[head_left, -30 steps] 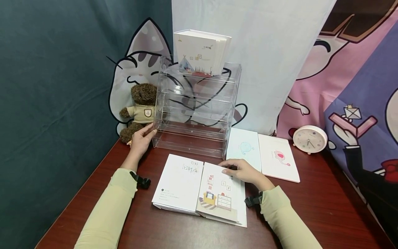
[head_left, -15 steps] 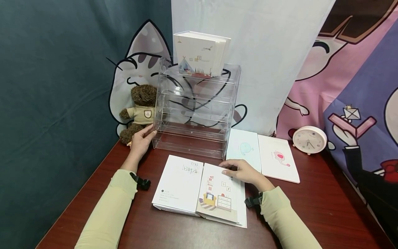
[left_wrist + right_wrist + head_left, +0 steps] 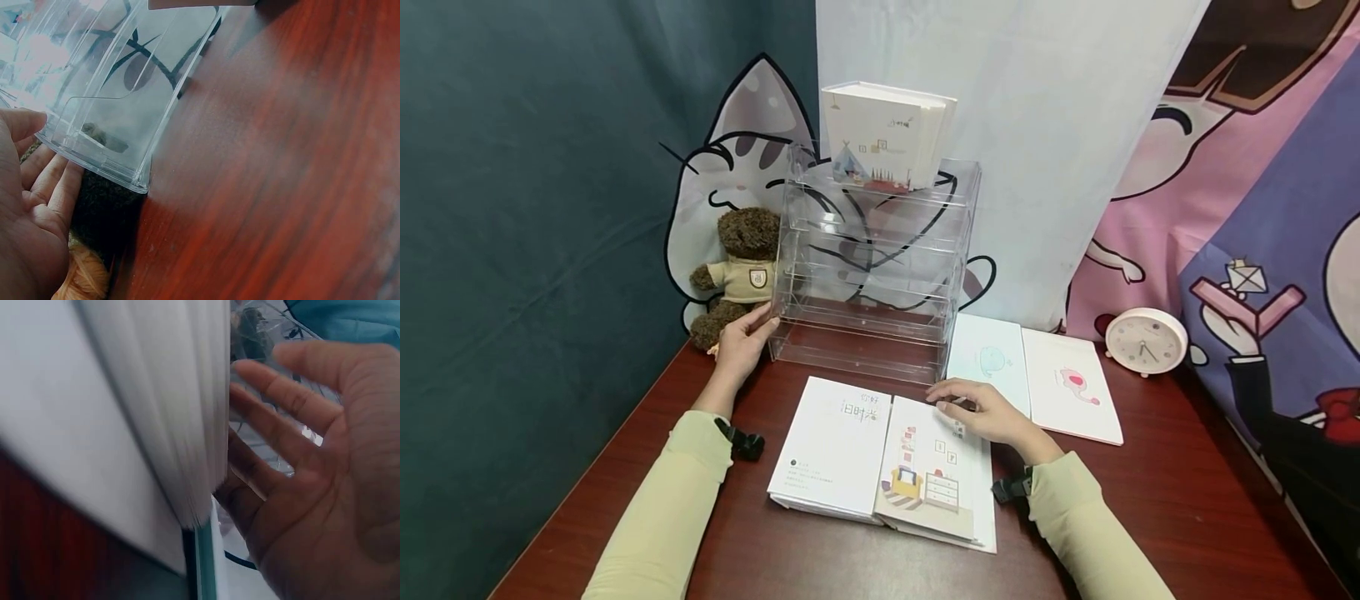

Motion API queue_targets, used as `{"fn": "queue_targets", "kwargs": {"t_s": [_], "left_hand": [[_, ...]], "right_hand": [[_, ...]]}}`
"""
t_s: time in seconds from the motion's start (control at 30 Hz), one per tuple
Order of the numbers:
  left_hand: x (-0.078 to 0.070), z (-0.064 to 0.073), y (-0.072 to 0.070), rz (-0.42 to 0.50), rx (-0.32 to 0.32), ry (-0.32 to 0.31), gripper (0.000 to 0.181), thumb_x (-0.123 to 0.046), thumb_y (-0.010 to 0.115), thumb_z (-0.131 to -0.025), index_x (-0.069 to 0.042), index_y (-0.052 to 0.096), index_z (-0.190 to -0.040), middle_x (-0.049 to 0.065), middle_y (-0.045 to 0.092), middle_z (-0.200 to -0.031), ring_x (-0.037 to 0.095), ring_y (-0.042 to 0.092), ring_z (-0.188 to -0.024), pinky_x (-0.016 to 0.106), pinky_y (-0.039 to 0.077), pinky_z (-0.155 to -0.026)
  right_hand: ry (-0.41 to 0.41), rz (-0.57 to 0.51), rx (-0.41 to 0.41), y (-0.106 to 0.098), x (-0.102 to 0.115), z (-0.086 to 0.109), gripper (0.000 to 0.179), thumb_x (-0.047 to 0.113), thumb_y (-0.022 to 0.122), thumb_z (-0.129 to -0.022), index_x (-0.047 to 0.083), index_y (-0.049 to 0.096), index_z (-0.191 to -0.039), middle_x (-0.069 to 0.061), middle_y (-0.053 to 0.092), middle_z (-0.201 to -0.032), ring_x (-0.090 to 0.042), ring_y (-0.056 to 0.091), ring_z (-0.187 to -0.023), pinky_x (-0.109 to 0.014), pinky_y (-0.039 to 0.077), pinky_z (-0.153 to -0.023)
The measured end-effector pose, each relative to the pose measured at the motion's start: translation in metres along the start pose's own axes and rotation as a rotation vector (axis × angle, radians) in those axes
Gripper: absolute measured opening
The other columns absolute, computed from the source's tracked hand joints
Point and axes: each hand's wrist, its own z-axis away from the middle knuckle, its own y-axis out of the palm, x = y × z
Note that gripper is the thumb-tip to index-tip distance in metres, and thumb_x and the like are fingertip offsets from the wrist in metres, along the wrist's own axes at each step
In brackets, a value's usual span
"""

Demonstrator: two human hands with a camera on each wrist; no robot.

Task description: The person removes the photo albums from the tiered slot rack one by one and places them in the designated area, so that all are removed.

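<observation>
1. Little has shifted since the earlier frames: my right hand (image 3: 992, 414) has crept slightly toward the far edge of the furniture-cover book (image 3: 929, 475), and my left hand (image 3: 741, 343) has stayed against the rack.
2. My left hand lies flat, fingers (image 3: 47, 181) released and straight, against the lower left corner of the clear acrylic rack (image 3: 872, 275), grasping nothing.
3. My right hand rests on the far right corner of the furniture-cover book, fingers (image 3: 281, 400) loosely spread along the page edges. I see them touching, not clamped around it.
4. That book lies flat on the counter (image 3: 1150, 500) just in front of the rack, side by side with a white text-cover book (image 3: 831, 442).
5. Of the rack's tiers, only the top one is filled: a white boxed book (image 3: 883, 133) stands upright in it. The lower tiers show nothing inside.
6. Two thin booklets (image 3: 1033, 375) lie right of the rack, a round clock (image 3: 1146, 342) beyond them.
7. Left of the rack sits a brown teddy bear (image 3: 739, 271).
</observation>
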Motion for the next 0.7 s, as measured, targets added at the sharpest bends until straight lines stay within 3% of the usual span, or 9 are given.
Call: {"fn": "queue_targets", "kwargs": {"t_s": [0.17,0.4,0.7], "left_hand": [[0.001,-0.001,0.000,0.025,0.009,0.007,0.051,-0.035,0.071,-0.096,-0.018,0.060,-0.142,0.012,0.064,-0.135,0.027,0.059,-0.125,0.042,0.047,-0.106],[0.002,-0.001,0.001,0.021,0.008,0.015,0.051,-0.036,0.071,-0.095,-0.019,0.061,-0.141,0.011,0.064,-0.134,0.026,0.060,-0.124,0.042,0.047,-0.105],[0.000,-0.001,0.001,0.012,-0.002,0.021,0.051,-0.038,0.071,-0.095,-0.019,0.061,-0.141,0.011,0.065,-0.133,0.026,0.060,-0.124,0.041,0.047,-0.106]], "right_hand": [[0.045,0.042,0.038,-0.008,0.012,-0.002,0.037,0.024,0.058,-0.103,0.010,0.063,-0.137,-0.007,0.055,-0.147,-0.022,0.055,-0.129,-0.043,0.056,-0.088],[0.106,0.038,0.015,-0.021,0.029,-0.006,0.053,0.033,0.061,-0.102,0.018,0.048,-0.151,-0.005,0.053,-0.149,-0.031,0.054,-0.130,-0.061,0.047,-0.097],[0.125,0.046,0.006,-0.029,0.037,-0.007,0.066,0.035,0.063,-0.100,0.033,0.032,-0.158,0.007,0.046,-0.153,-0.034,0.053,-0.131,-0.064,0.043,-0.102]]}}
